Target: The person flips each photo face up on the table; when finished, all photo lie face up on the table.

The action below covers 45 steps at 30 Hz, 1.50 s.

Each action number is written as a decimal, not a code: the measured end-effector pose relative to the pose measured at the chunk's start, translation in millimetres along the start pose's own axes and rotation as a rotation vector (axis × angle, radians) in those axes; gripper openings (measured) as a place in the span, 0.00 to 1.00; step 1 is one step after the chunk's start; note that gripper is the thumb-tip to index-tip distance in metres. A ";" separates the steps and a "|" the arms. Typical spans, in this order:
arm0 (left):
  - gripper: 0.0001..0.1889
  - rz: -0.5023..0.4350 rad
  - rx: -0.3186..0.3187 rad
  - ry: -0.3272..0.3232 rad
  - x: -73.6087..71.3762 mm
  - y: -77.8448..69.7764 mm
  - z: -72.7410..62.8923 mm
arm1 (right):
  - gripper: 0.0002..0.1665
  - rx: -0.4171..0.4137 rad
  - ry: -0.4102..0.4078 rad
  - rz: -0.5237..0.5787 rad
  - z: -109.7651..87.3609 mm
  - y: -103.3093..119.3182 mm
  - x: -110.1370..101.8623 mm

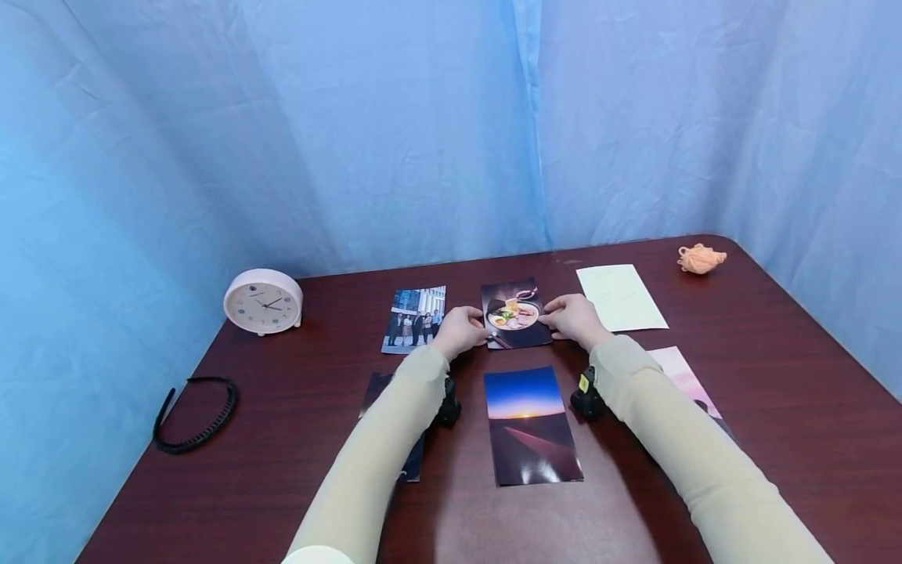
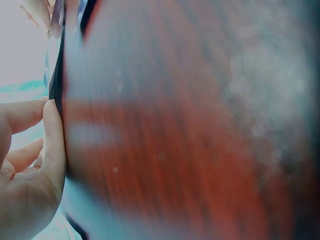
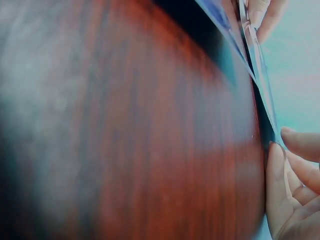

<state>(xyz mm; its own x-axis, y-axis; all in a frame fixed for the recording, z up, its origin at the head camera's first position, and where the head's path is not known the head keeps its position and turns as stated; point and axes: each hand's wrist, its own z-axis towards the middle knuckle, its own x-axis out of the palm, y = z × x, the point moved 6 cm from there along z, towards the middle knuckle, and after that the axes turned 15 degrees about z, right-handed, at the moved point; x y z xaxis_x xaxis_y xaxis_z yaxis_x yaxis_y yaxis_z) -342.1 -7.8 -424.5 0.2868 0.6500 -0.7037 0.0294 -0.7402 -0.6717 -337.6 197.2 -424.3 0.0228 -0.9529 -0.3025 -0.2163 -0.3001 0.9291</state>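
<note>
Both hands are at a photo of a bowl of noodle soup, in the back row of photos. My left hand pinches its left edge, thumb and finger meeting there in the left wrist view. On the opposite edge, my right hand pinches the print between thumb and fingertip. The right wrist view shows the photo edge-on, close over the table. A sunset photo lies just in front. Left of my left hand is a group photo of people.
A pale blank sheet lies right of my right hand. Partly under the sleeves are a pink-sky photo and a dark photo. A white clock and black headband are at left; peach yarn sits back right.
</note>
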 end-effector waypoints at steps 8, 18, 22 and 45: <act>0.22 -0.014 0.002 -0.009 -1.9 0.7 -0.9 | 0.21 0.003 0.017 0.020 -2.8 2.7 1.3; 0.20 -0.025 0.005 -0.006 -2.1 3.0 -0.4 | 0.22 0.014 0.043 0.029 -2.6 2.7 -2.8; 0.20 -0.032 0.012 0.001 -2.3 3.2 -1.2 | 0.24 0.012 0.047 0.025 -4.9 3.8 -6.5; 0.19 0.058 0.153 -0.119 -18.2 -26.0 -9.0 | 0.29 -0.059 0.041 -0.106 -12.1 22.4 -79.1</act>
<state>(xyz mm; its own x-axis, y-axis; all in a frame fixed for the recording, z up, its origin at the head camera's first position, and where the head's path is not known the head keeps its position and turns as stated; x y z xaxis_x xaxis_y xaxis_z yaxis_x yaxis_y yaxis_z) -339.4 -1.9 -392.2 0.1683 0.6298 -0.7583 -0.1324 -0.7479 -0.6505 -332.4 265.2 -376.9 0.0828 -0.9162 -0.3921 -0.1524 -0.4004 0.9036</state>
